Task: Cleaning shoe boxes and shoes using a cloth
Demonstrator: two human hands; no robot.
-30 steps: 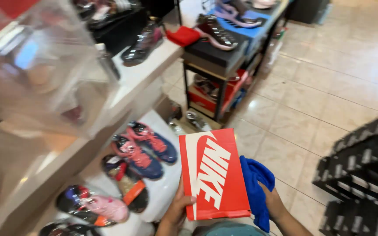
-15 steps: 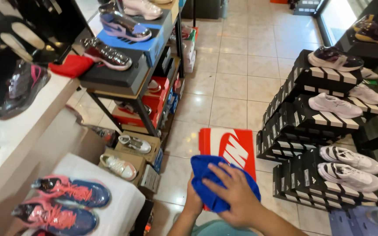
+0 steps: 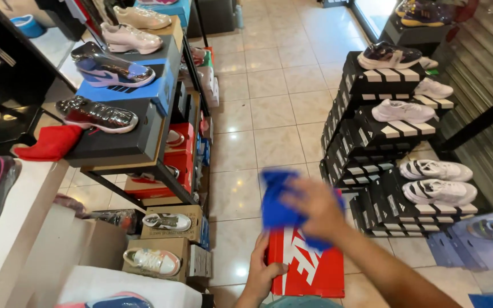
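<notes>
One left hand (image 3: 261, 271) is clasping one red shoebox (image 3: 306, 265) in its grip while the right hand (image 3: 315, 208) is pressing one blue cloth (image 3: 275, 199) on it, black box stacks (image 3: 360, 142) nearby.

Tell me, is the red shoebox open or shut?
Shut: the red shoebox shows its lid in place, while the right hand presses a blue cloth on it.

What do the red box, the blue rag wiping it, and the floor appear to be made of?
Red box: likely cardboard, smooth printed finish, crisp flat edges. Blue rag: soft cloth, bunched and folded under the right hand. Floor: glazed tiles, grout lines and glossy reflections.
</notes>
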